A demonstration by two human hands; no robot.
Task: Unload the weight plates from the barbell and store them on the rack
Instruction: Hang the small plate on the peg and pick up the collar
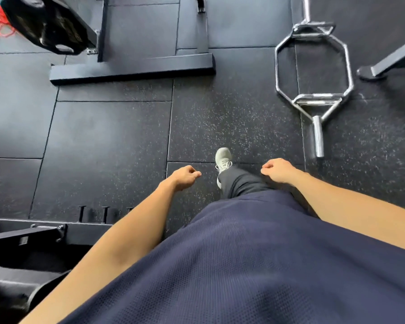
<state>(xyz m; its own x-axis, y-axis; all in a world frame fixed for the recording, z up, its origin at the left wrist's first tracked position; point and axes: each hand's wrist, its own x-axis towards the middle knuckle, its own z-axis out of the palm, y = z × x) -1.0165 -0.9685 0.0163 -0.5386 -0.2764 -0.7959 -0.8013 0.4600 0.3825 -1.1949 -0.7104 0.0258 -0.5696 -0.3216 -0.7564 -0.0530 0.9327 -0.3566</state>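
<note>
A black weight plate [45, 26] with a grip hole hangs tilted at the top left, beside a black steel rack frame [131, 69]. My left hand [185, 177] hangs over the rubber floor with its fingers curled and nothing in it. My right hand [277, 169] hangs the same way, loosely curled and holding nothing. Both hands are far from the plate. No loaded barbell is in view.
A chrome hex bar [313, 73] lies on the floor at the right, with no plates on its sleeves. Another black frame with pegs [45, 228] runs along the lower left. A grey machine foot [384, 66] sits at the far right. My grey shoe [223, 157] steps forward on the speckled mats.
</note>
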